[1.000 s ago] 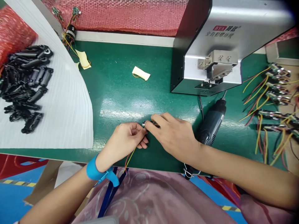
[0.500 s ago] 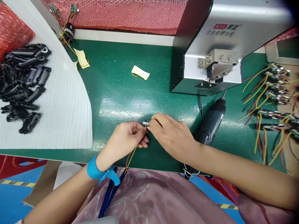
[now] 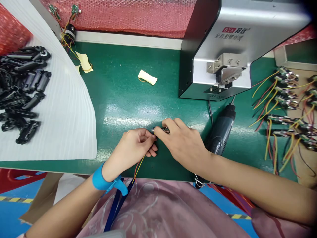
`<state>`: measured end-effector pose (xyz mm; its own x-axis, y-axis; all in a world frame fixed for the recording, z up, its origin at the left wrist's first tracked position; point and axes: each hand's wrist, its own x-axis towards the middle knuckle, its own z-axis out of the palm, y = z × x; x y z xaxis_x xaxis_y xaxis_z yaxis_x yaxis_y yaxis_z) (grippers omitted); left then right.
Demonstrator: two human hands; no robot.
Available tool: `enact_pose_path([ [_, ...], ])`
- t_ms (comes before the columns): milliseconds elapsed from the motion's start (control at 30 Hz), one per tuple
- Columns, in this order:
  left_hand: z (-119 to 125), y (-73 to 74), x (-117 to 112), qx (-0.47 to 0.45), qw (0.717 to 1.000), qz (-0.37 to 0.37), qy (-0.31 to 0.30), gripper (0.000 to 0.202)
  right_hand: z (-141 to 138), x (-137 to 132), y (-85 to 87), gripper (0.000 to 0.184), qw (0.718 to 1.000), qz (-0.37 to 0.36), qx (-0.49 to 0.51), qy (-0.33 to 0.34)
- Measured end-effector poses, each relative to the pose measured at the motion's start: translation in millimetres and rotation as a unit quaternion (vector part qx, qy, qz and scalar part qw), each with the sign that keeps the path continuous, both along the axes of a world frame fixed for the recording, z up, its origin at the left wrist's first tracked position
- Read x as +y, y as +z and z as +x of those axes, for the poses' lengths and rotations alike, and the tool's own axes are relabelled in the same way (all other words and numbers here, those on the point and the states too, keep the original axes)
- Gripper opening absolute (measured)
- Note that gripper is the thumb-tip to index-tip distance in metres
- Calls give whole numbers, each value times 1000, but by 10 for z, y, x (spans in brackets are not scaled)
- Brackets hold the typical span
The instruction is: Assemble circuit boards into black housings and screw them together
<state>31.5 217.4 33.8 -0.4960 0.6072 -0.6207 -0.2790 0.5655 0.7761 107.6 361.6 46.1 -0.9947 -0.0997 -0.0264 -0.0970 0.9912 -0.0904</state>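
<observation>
A small circuit board with a copper coil sits between my two hands, just above the green work surface near its front edge. My left hand pinches the board's left end, and red and yellow wires trail from there toward my lap. With thumb and fingers, my right hand grips the board's other end, arched over it from the right. Part of the board is hidden under the fingers. A blue wrist strap circles my left wrist.
A silver screw-feeding machine stands at back right, with a dark electric screwdriver before it. Wired boards lie at right. Black plastic parts rest on white foam at left. A yellow tape piece lies mid-table.
My right hand's fingers have lifted and shifted slightly, uncovering the coil end of the board. My left hand keeps its pinch. The whole view has shifted slightly.
</observation>
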Motion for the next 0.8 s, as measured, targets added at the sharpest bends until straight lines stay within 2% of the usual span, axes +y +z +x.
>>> enact_pose_path([
  [233, 7, -41, -13, -8, 1000, 3, 9, 25, -20, 6, 21, 15, 999, -13, -47, -2],
  [333, 3, -38, -10, -7, 1000, 4, 12, 25, -13, 1, -3, 10, 1000, 6, -13, -3],
  [500, -8, -29, 1, -13, 1000, -1, 15, 24, -4, -7, -24, 11, 999, 18, 29, 0],
  [800, -14, -29, -11, -19, 1000, 0, 5, 23, -55, 46, -62, 15, 997, -19, 70, 19],
])
